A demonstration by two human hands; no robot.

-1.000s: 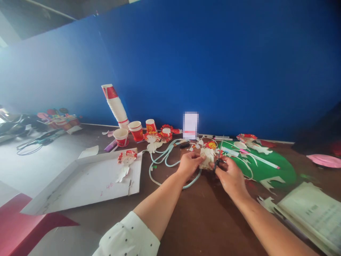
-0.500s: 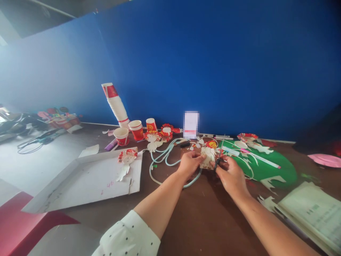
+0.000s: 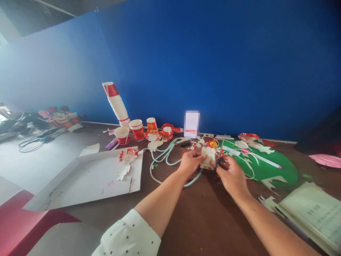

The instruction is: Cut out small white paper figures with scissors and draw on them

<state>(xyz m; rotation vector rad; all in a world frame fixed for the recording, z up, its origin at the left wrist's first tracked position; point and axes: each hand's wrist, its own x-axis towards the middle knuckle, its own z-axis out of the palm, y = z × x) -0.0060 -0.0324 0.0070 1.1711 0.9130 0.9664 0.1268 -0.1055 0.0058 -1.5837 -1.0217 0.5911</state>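
My left hand (image 3: 192, 164) pinches the left side of a cream-coloured piece of paper (image 3: 208, 158) with drawn lines on it. On the other side, my right hand (image 3: 229, 171) is closed round the black handles of a pair of scissors (image 3: 218, 160), whose blades point up and away from me. The fingertips of that hand also touch the paper's right edge. Just beyond the paper lies a red and yellow paper piece (image 3: 212, 144). A light-blue cable (image 3: 168, 158) loops on the table left of the paper and passes under my left wrist.
A white tray (image 3: 87, 177) holding a paper figure (image 3: 128, 160) stands at left. Behind it are paper cups (image 3: 137, 129) and a leaning cup stack (image 3: 117, 105). A green sheet (image 3: 282, 170) with markers (image 3: 262, 159) and scraps lies right, near an open book (image 3: 314, 209). A blue partition (image 3: 213, 64) rises behind.
Both hands keep nearly the same place, with the paper and scissors still held. The whole view has shifted very slightly.
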